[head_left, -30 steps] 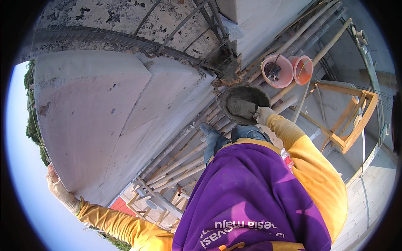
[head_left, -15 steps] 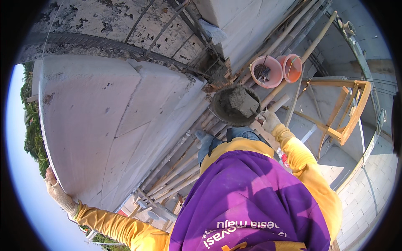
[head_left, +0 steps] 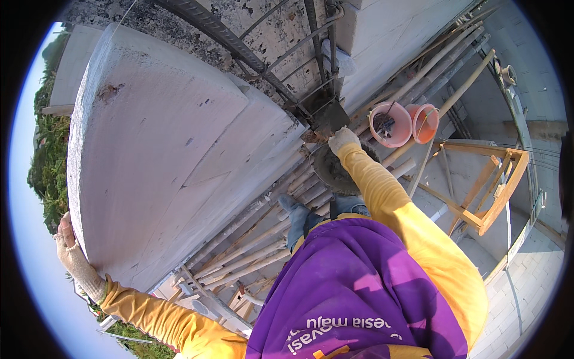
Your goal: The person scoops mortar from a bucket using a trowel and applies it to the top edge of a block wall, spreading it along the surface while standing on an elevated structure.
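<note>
My right hand (head_left: 344,141), in a pale knit glove, is closed around the handle of a trowel. The trowel's grey blade (head_left: 332,117) is up at the gap between the wall end and the steel bars; how much mortar it carries is hard to tell. Below that hand hangs or stands a dark bucket (head_left: 335,175) with grey mortar inside, partly covered by my forearm. At far left my left hand (head_left: 75,256), in a glove with bare fingertips, lies with fingers stretched against the outer edge of the pale block wall (head_left: 161,143).
Steel reinforcing bars (head_left: 263,69) run above the wall. Two pinkish buckets, one with dark bits (head_left: 388,124) and one orange inside (head_left: 426,124), sit right of the mortar. Bamboo poles (head_left: 251,260) form the scaffold underfoot. A wooden frame (head_left: 499,203) stands at right.
My right hand has moved up and left, taking the trowel from above the mortar bucket to the gap beside the bars. The view has shifted; my left hand stays at the wall edge.
</note>
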`<move>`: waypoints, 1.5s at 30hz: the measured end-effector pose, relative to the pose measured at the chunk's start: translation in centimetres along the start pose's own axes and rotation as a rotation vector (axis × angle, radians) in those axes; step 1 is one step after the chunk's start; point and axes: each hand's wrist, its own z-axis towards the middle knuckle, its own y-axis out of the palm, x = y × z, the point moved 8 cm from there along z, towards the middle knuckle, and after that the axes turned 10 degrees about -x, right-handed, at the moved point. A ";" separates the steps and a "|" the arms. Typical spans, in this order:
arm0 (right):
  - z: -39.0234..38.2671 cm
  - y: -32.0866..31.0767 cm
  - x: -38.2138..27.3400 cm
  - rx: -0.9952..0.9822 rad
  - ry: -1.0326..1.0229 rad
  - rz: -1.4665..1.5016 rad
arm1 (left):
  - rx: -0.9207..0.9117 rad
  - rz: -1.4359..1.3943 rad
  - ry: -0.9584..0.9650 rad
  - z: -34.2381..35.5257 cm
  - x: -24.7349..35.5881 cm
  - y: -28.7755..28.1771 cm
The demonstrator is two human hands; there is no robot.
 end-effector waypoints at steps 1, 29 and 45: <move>0.4 -0.5 -1.5 -0.009 0.014 0.035 | 0.013 0.054 0.015 -0.4 0.0 -0.2; 6.6 -0.5 -2.4 -0.541 0.246 2.116 | 0.066 0.102 -0.162 -2.0 -1.6 -1.3; 5.2 1.9 -1.9 -0.313 0.230 2.052 | 0.023 0.095 -0.086 -1.6 -0.6 -0.3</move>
